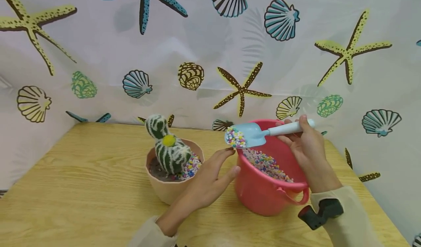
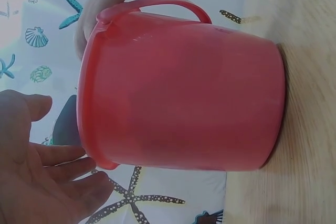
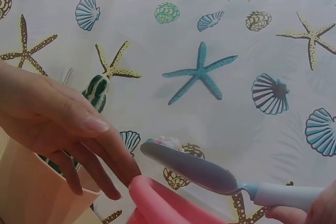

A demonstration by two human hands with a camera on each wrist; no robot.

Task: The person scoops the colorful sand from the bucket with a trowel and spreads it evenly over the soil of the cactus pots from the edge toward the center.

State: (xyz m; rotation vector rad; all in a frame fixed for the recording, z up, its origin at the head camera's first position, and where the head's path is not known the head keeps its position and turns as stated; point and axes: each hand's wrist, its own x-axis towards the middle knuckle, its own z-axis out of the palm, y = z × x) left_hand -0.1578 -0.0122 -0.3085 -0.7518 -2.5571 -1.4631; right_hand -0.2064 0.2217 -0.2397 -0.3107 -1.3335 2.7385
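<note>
My right hand (image 1: 307,148) grips the white handle of a light blue toy shovel (image 1: 254,133), its blade over the left rim of a pink bucket (image 1: 263,199). Small multicoloured pebbles (image 1: 235,137) lie on the blade. More pebbles (image 1: 266,164) cover part of the bucket's inside. With fingers extended, my left hand (image 1: 210,181) is between the bucket and a beige pot (image 1: 164,192), its fingertips close to the bucket's rim below the blade. In the pot stands a green and white cactus (image 1: 171,152) with a yellow flower; pebbles cover the soil on its right side, bare brown soil shows on the left.
Everything stands on a wooden table (image 1: 82,188). Behind it hangs a white cloth (image 1: 204,49) printed with shells and starfish. The bucket's pink handle (image 1: 297,199) hangs down at its front right. A black device (image 1: 322,214) is strapped on the right sleeve.
</note>
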